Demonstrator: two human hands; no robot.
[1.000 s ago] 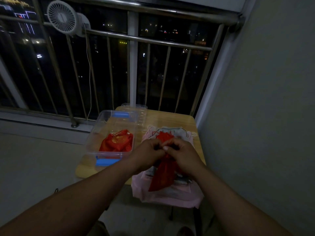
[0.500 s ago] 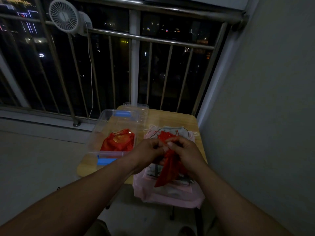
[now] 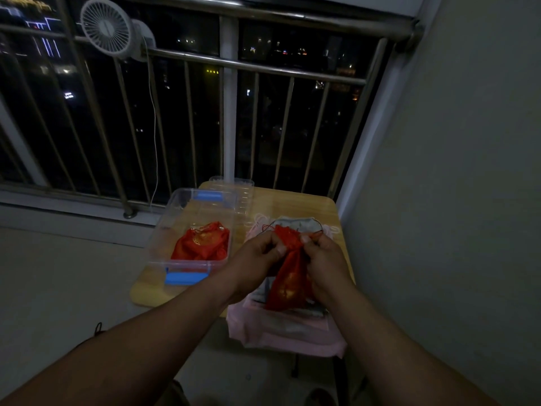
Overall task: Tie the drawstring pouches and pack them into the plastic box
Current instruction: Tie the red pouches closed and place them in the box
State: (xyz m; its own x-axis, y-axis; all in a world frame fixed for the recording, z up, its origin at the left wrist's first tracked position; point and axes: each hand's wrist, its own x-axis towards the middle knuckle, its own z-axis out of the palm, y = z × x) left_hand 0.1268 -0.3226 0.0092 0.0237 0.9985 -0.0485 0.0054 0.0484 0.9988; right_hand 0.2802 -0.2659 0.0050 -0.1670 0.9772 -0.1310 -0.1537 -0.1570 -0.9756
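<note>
Above the wooden table (image 3: pixel 295 204), both hands (image 3: pixel 292 259) pinch the red pouch's (image 3: pixel 288 284) gathered neck between them.

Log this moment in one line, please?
left hand, right hand: pinching red pouch top | plastic box: open, packed pouches inside

red drawstring pouch (image 3: pixel 288 284) hangs upright, mouth gathered; more pouches (image 3: pixel 202 244) inside clear plastic box (image 3: pixel 164 230).

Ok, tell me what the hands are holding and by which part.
One red drawstring pouch: the left hand and right hand both pinch its gathered neck, its body hanging below.
</note>
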